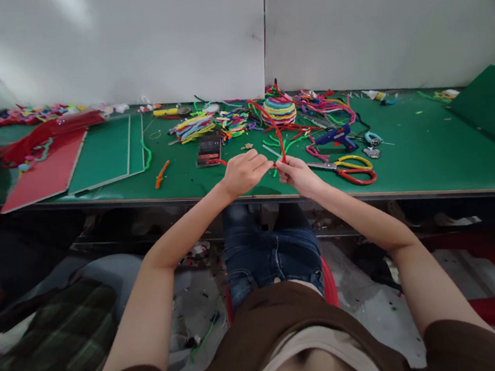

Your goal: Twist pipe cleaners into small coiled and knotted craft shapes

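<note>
both hands, left hand (242, 173) and right hand (296, 173), pinch a red pipe cleaner (275, 128) with closed fingers over the green table (428, 151) edge (light, bendy, likely best gripped near its ends), scissors (350, 170) just beside.

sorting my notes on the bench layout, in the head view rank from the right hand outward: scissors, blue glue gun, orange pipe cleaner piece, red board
1. scissors, just beside the right hand, on its right
2. blue glue gun, behind the scissors
3. orange pipe cleaner piece, past the left hand
4. red board, far left of the table
</note>
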Motion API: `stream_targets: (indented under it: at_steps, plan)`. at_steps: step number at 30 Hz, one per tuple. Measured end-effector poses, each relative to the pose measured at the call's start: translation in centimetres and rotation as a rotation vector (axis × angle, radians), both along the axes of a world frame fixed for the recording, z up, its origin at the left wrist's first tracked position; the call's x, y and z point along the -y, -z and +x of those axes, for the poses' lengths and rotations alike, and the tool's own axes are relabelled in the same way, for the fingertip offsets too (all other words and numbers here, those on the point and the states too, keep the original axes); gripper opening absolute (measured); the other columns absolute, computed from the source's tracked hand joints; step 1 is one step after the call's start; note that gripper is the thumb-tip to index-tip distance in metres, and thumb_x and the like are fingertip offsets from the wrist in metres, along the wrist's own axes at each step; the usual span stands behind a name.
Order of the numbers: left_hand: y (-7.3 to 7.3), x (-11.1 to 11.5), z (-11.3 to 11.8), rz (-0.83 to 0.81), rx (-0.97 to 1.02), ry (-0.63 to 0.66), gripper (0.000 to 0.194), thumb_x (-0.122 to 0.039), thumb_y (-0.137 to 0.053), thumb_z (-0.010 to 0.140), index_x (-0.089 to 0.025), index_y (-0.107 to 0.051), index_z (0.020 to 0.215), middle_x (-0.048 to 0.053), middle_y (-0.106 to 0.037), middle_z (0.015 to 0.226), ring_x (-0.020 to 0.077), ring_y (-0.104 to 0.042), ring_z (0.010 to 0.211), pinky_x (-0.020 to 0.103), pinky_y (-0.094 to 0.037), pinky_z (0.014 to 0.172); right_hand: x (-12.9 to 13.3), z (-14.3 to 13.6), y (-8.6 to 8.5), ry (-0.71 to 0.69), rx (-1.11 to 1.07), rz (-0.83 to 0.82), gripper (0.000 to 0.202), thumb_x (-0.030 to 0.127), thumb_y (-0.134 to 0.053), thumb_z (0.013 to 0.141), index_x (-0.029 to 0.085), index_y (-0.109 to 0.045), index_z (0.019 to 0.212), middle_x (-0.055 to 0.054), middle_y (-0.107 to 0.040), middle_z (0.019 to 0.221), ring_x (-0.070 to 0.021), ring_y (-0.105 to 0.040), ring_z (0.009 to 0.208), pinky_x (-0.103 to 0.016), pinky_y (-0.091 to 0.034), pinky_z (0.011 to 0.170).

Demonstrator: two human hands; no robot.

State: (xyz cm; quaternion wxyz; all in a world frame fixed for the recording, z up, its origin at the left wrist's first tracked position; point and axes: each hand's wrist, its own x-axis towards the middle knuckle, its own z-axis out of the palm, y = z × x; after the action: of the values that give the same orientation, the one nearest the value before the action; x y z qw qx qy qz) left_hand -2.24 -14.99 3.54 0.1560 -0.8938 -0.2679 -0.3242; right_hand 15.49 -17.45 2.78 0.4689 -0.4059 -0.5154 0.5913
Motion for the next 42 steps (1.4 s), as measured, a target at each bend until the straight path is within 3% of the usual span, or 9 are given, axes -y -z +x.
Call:
stream_targets:
  at_steps: [4,11,17,21,26,31,35,38,42]
  plan:
    - [-0.2,0.4,0.7,-0.240,0.222,-0.061,0.022,-0.035,-0.058,0.085,-0.020,-0.071,0.078,0.004,-0.067,0.075,0.0151,-0.055,0.076,0.028,-0.040,0.067,-0.3,0.3,0.5,0.075,0.293,0.323,0.032,0.049,-0.059,0.079,0.019,-0.050,0.074,0.007,-0.041,0.055,-0.0074,-0.037,0.050,-0.022,-0.031,0.050]
    - [-1.6,0.4,0.6,-1.134,0.514,0.137,0.022,-0.034,-0.075,0.064,-0.013,-0.071,0.070,0.002,-0.066,0.066,0.0106,-0.055,0.064,0.023,-0.041,0.062,0.0,2.0,0.0,0.088,0.706,1.048,0.016,0.028,-0.043,0.091,0.020,-0.049,0.080,-0.001,-0.053,0.069,-0.0128,-0.047,0.063,-0.028,-0.038,0.061]
    - [-1.6,2.9,0.8,-1.757,0.487,0.268,0.035,-0.037,-0.084,0.047,-0.010,-0.065,0.060,-0.004,-0.052,0.050,0.0017,-0.035,0.045,0.018,-0.021,0.043,0.7,4.0,-1.3,-0.135,0.869,1.744,0.013,0.020,-0.047,0.089,0.026,-0.057,0.084,0.001,-0.063,0.072,-0.0126,-0.052,0.066,-0.031,-0.039,0.062]
    - [-0.5,4.4,1.2,-2.078,0.488,0.413,0.039,-0.034,-0.087,0.042,-0.010,-0.062,0.059,-0.005,-0.046,0.049,0.0001,-0.028,0.042,0.018,-0.013,0.041,1.6,4.1,-3.1,-0.370,0.794,1.847,0.016,0.020,-0.053,0.087,0.031,-0.061,0.079,0.006,-0.064,0.069,-0.0091,-0.052,0.060,-0.028,-0.041,0.056]
    - [0.9,6.8,2.3,-2.324,0.546,0.648,0.042,-0.032,-0.088,0.040,-0.011,-0.057,0.059,-0.001,-0.048,0.054,0.0027,-0.029,0.049,0.019,-0.011,0.043,2.6,3.2,-5.1,-0.597,0.665,1.688,0.012,0.030,-0.058,0.085,0.038,-0.064,0.078,0.009,-0.066,0.068,-0.0074,-0.055,0.058,-0.023,-0.045,0.051]
    - [1.7,9.2,3.9,-2.340,0.581,0.803,0.054,-0.044,-0.088,0.032,-0.013,-0.046,0.046,0.000,-0.041,0.048,0.0077,-0.035,0.053,0.022,-0.015,0.044,3.2,2.8,-5.5,-0.700,0.661,1.664,0.005,0.036,-0.063,0.081,0.040,-0.065,0.078,0.010,-0.066,0.067,-0.0073,-0.054,0.053,-0.023,-0.043,0.046]
    - [1.1,8.2,3.8,-2.177,0.723,0.776,0.046,-0.040,-0.088,0.038,-0.012,-0.054,0.052,-0.002,-0.044,0.051,0.0057,-0.035,0.054,0.022,-0.017,0.046,2.4,3.4,-3.9,-0.340,0.614,1.765,0.009,0.034,-0.060,0.083,0.034,-0.063,0.075,0.006,-0.065,0.066,-0.0098,-0.054,0.055,-0.027,-0.039,0.048]
    - [-0.7,6.5,2.9,-1.720,0.811,0.551,0.036,-0.037,-0.082,0.053,-0.012,-0.060,0.064,-0.003,-0.050,0.060,0.0039,-0.038,0.055,0.020,-0.025,0.050,1.9,3.4,-2.4,0.000,0.526,1.591,0.015,0.032,-0.052,0.087,0.026,-0.059,0.076,0.001,-0.061,0.064,-0.0125,-0.054,0.059,-0.030,-0.041,0.054]
    - [-3.7,4.8,2.0,-1.098,0.575,0.326,0.022,-0.033,-0.071,0.070,-0.013,-0.063,0.072,-0.001,-0.057,0.069,0.0068,-0.047,0.062,0.022,-0.035,0.059,2.0,2.4,-1.6,0.049,0.444,1.088,0.027,0.033,-0.043,0.092,0.020,-0.053,0.071,0.000,-0.053,0.062,-0.0109,-0.048,0.057,-0.027,-0.039,0.054]
